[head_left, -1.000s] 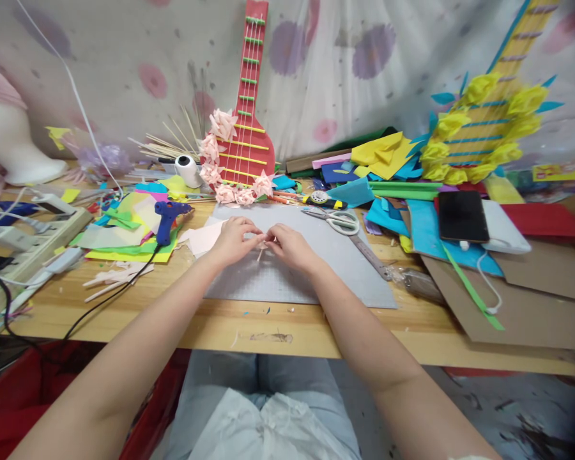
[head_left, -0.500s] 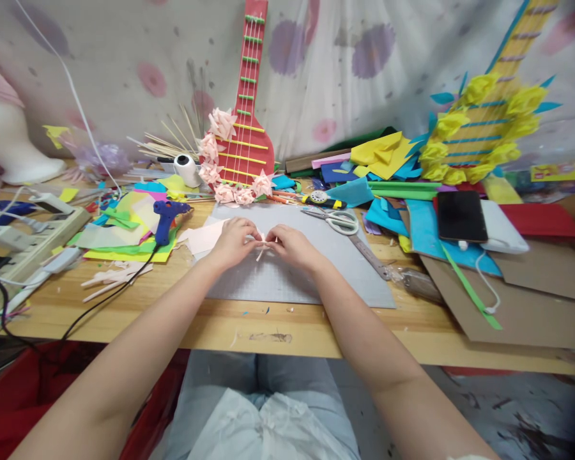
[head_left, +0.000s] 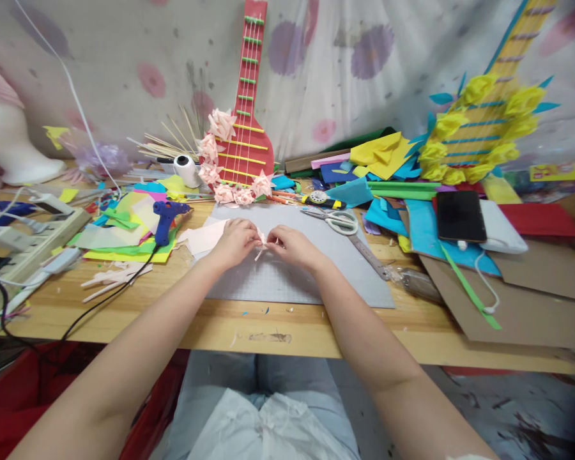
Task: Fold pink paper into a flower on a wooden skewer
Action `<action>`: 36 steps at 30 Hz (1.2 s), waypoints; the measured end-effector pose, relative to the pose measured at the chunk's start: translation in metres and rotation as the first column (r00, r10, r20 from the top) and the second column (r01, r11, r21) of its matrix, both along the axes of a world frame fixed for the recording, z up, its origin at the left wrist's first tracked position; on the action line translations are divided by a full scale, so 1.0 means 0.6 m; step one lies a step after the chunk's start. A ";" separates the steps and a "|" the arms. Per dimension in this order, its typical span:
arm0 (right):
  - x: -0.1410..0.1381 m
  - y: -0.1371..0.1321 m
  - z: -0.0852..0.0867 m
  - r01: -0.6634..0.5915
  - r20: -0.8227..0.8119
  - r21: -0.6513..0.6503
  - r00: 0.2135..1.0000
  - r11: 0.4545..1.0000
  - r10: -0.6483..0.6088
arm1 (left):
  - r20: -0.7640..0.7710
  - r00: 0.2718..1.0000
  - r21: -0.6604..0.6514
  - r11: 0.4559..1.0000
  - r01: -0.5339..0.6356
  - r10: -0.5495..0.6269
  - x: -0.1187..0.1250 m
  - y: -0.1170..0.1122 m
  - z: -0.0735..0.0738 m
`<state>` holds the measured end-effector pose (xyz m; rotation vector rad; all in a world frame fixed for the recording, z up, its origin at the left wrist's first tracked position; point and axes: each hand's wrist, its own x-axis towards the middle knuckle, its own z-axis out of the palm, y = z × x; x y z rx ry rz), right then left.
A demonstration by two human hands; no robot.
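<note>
My left hand (head_left: 239, 244) is closed in a pinch on a small pale pink paper piece (head_left: 262, 239), whose thin pale tail points down toward me. From the other side, the fingertips of my right hand (head_left: 292, 246) pinch the same piece. Fingers cover much of it, so its exact shape is hard to make out. Both hands are just above a grey cutting mat (head_left: 297, 284). Beside my left hand lies a pale pink paper sheet (head_left: 206, 237). Scissors with pale handles (head_left: 340, 222) rest on the mat beyond my right hand.
A red paper guitar (head_left: 246, 150) with pink paper flowers stands behind the mat. Left are a blue glue gun (head_left: 165, 220), its black cord, paper strips (head_left: 115, 276) and a power strip (head_left: 38, 255). Right are a metal ruler (head_left: 368, 257), a phone (head_left: 461, 216) and cardboard (head_left: 531, 306).
The pale paper piece has turned slightly between my fingertips, and more of its top shows. My hands stay in nearly the same place.
</note>
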<state>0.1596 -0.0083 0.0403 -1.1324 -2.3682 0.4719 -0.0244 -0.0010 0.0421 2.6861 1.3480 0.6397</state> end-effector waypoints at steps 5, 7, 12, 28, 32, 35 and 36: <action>-0.001 0.004 -0.005 0.004 0.022 0.032 1.000 0.999 -0.005 | -0.026 1.000 0.000 1.000 -0.005 0.005 0.000 -0.001 -0.002; -0.001 0.005 -0.007 0.007 0.036 0.039 0.999 0.999 -0.008 | -0.011 1.000 -0.014 1.000 -0.018 0.018 0.000 -0.003 -0.002; -0.001 0.006 -0.007 0.006 0.054 0.035 0.999 0.999 -0.008 | 0.087 0.993 -0.088 0.994 -0.071 0.079 0.001 -0.009 0.003; 0.002 -0.002 0.010 -0.025 0.040 -0.035 0.999 0.999 0.026 | -0.008 0.998 -0.131 0.989 -0.063 0.062 0.001 -0.007 0.008; -0.001 -0.001 0.004 -0.024 0.049 -0.045 0.998 0.999 0.026 | -0.018 0.998 -0.139 0.988 -0.060 0.058 0.001 -0.008 0.008; -0.005 0.001 -0.001 0.033 0.030 -0.020 0.999 0.999 -0.033 | 0.056 0.987 -0.092 0.985 -0.145 0.151 0.005 -0.015 0.012; -0.007 0.001 -0.003 0.069 0.027 -0.008 0.997 0.998 -0.069 | 0.105 0.974 -0.082 0.978 -0.193 0.201 0.008 -0.019 0.015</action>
